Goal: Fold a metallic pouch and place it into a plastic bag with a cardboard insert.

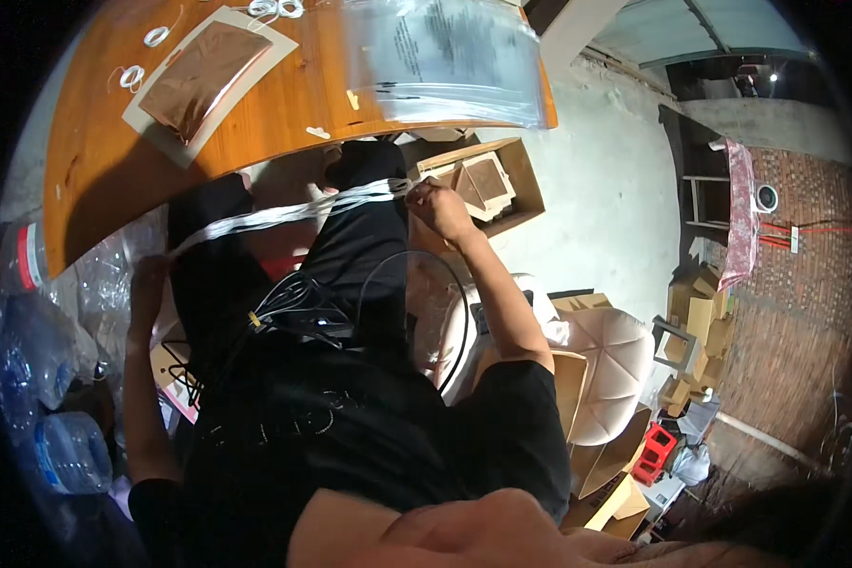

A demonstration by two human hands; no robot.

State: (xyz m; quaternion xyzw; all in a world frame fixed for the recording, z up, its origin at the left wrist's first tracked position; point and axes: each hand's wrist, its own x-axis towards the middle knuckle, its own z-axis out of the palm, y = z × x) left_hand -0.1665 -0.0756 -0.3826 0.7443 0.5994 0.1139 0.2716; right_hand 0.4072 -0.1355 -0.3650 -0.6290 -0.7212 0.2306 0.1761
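Observation:
A bundle of white cord (298, 210) is stretched across my lap, over both legs of my black trousers. My right hand (437, 210) is closed around its right end, beside an open cardboard box. At the other end, in the shadow below the table's edge, my left hand (150, 282) appears closed on the cord, though its fingers are dim. Small coils of white cord (133, 78) lie on the table, near a copper-coloured flat packet (206, 80) on a pale card.
The wooden table (284, 123) curves across the front, with a stack of clear plastic bags (454, 66) at its right. Large plastic bottles (71, 452) crowd my left. The cardboard box (525, 175) and a padded seat (611, 374) are to my right. Black cables (289, 298) lie across my lap.

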